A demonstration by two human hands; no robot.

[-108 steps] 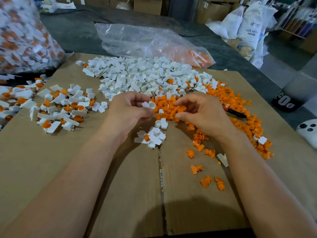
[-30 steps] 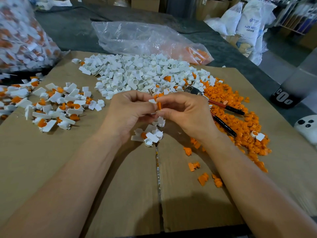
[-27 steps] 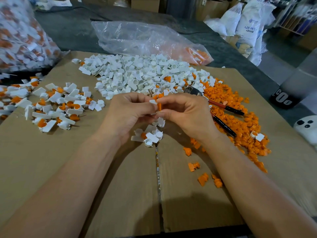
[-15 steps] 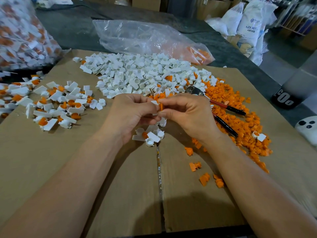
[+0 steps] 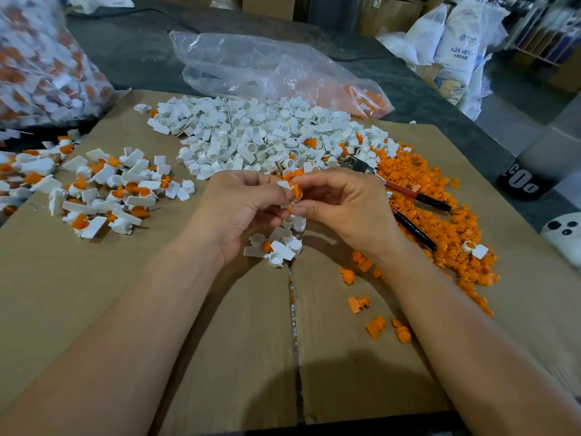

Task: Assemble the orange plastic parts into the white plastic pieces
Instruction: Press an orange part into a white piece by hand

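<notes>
The small white plastic pieces (image 5: 251,136) are plain, unpatterned — the little plastic parts (image 5: 446,228) bright orange. The flat cardboard sheet (image 5: 88,272) is brown; the pliers' slim handles (image 5: 421,198), red and black.

The cardboard sheet (image 5: 94,294) is plain brown, matt and a bit fibrous. The white pieces (image 5: 267,136) heaped along its far edge are smooth moulded plastic with a soft sheen. The orange parts (image 5: 440,215) toward the right edge are plastic too, just duller. Past the far edge there's a thin clear plastic bag (image 5: 267,67), glossy and all crinkled, and a second bag (image 5: 41,64) of the same film by the far left corner. The pliers (image 5: 408,193) lying in the orange stuff have a bare grey metal head and shiny red and black grips. The table (image 5: 141,58) underneath looks dark and matt. Off the right edge sits a smooth white plastic gadget (image 5: 562,237).
</notes>
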